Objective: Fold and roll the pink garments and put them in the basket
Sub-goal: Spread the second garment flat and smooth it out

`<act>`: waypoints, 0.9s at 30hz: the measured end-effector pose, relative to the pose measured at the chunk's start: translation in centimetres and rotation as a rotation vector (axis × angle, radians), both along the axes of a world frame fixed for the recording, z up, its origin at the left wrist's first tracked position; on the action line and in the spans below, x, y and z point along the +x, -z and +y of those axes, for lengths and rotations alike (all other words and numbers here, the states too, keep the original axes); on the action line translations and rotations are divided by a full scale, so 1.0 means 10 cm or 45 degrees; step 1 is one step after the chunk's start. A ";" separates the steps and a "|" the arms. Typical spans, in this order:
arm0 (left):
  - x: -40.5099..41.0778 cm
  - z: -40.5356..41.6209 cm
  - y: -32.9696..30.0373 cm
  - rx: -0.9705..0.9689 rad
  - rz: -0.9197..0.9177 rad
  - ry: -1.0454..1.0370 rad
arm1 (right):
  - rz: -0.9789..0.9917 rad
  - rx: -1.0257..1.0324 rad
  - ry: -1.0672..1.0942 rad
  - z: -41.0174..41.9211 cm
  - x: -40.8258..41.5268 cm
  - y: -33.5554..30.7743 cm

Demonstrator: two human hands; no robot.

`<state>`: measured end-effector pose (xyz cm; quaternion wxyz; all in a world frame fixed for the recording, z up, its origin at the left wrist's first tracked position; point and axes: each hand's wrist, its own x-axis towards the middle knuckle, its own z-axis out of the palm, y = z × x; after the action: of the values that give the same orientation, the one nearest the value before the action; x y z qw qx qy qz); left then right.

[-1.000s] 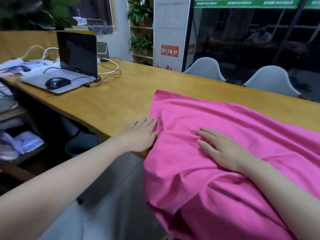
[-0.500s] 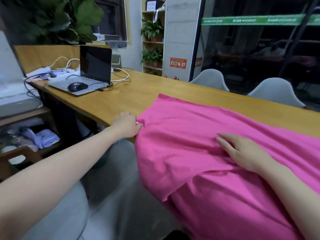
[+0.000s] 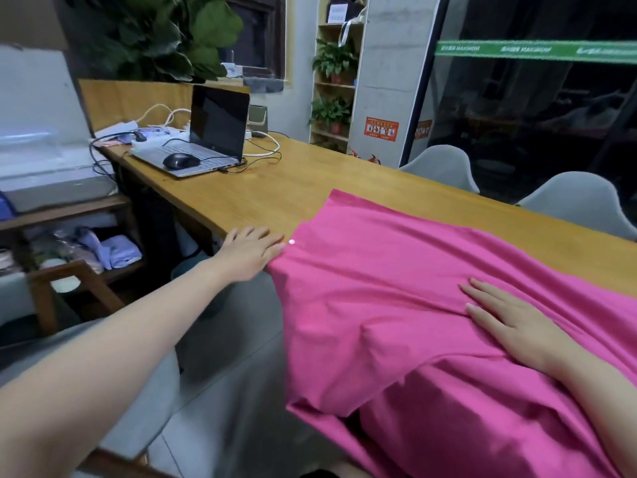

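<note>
Both hands lie flat-fingered on a pink garment draped over the worktop edge: left hand at its corner, right hand mid-cloth; folding barely begun, rolling and basket remain

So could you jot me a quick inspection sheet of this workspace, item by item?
Surface: long wooden table.
Job's things: pink garment spread flat, near part hanging over the table edge; no basket seen.
Clutter: open laptop, mouse resting on it.
Hands: left hand flat at the garment's left edge; right hand flat on the cloth.
Cables: white cables beside the laptop.
Surroundings: two grey chairs, plant shelf.
</note>
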<state>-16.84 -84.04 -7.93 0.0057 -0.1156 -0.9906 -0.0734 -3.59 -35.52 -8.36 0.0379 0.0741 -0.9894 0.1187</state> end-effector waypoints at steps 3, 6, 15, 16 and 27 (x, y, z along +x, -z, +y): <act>-0.19 -0.04 -0.10 -0.095 -0.030 0.016 | 0.027 0.007 -0.040 0.05 0.03 0.01; -0.30 0.00 -0.16 -0.138 -0.079 0.068 | 0.073 0.043 -0.051 0.03 0.06 0.00; 0.18 1.05 -0.22 0.321 0.135 0.401 | 0.095 0.069 -0.039 -0.30 0.06 -0.04; 0.25 1.25 -0.17 0.265 0.049 0.466 | 0.085 0.062 -0.045 -0.34 0.07 -0.06; -0.09 0.94 -0.04 0.021 -0.026 0.715 | 0.123 -0.022 0.648 0.26 1.24 -0.09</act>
<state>-17.76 -74.60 -7.49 -0.0238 -0.3847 -0.9191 -0.0814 8.81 -32.93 -7.45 0.1145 -0.1721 -0.9722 0.1102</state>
